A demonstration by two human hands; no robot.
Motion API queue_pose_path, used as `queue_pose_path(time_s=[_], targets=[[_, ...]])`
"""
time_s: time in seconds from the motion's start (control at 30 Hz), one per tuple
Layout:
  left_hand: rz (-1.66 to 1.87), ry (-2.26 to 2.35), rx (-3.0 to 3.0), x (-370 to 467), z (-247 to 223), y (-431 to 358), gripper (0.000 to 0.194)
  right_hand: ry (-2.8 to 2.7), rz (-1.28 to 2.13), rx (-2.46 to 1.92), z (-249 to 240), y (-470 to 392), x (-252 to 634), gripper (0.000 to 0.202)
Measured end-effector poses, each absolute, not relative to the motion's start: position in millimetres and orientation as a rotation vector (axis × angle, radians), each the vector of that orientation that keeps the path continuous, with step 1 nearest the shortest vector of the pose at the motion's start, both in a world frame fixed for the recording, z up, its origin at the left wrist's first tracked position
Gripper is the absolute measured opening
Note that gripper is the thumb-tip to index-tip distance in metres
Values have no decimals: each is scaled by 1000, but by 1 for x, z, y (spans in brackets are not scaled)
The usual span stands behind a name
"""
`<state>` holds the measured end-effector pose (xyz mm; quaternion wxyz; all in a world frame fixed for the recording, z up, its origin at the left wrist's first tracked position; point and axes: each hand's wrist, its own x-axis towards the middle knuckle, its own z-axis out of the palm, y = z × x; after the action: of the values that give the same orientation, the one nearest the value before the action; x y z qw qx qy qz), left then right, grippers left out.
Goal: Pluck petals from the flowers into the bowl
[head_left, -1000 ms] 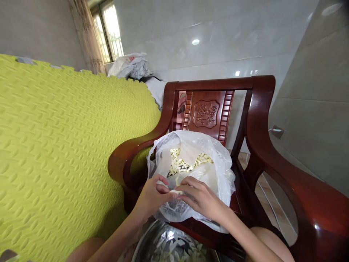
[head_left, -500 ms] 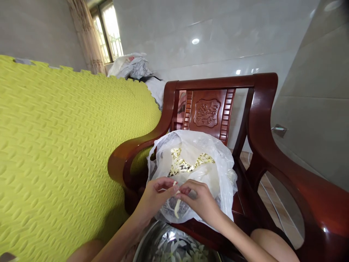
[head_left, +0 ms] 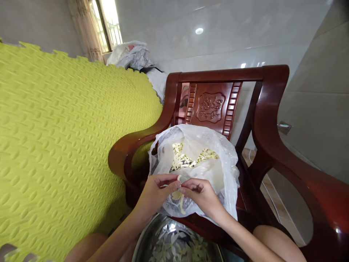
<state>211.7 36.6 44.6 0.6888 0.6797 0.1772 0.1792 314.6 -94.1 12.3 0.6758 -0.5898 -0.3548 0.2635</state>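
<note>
Between my two hands, just over the near edge of the plastic bag, is a pale cream flower (head_left: 181, 203) with long thin petals. My left hand (head_left: 161, 187) pinches it with thumb and forefinger. The fingertips of my right hand (head_left: 198, 191) are closed on it from the other side. The white plastic bag (head_left: 230, 174) lies spread on the wooden chair seat, with many small pale yellow petals or buds (head_left: 184, 160) inside. Below my hands a steel basin (head_left: 140, 242) holds several larger pale flowers (head_left: 177, 247).
The dark red wooden armchair (head_left: 222, 76) surrounds the bag, with a curved arm on each side. A yellow foam mat (head_left: 68, 138) stands along the left. Crumpled plastic bags (head_left: 131, 54) lie behind it near the window. A cable (head_left: 269, 198) runs down at the right.
My fingers have shifted on the flower, which now hangs with its petals more spread below the fingertips. The whole view has tilted slightly.
</note>
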Motion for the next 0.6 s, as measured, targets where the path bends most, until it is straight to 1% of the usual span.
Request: queue_pose_path(time_s=[0.13, 0.33, 0.47, 0.6], targets=[[391, 375, 1481, 211, 46, 37, 41, -828, 599, -1317, 13, -96, 314, 25], [384, 362, 1527, 212, 47, 33, 40, -791, 656, -1316, 17, -97, 316, 31], [381, 321, 1566, 213, 44, 31, 36, -775, 628, -1308, 19, -97, 316, 31], [302, 334, 1441, 214, 42, 32, 39, -796, 573, -1335, 22, -99, 314, 29]])
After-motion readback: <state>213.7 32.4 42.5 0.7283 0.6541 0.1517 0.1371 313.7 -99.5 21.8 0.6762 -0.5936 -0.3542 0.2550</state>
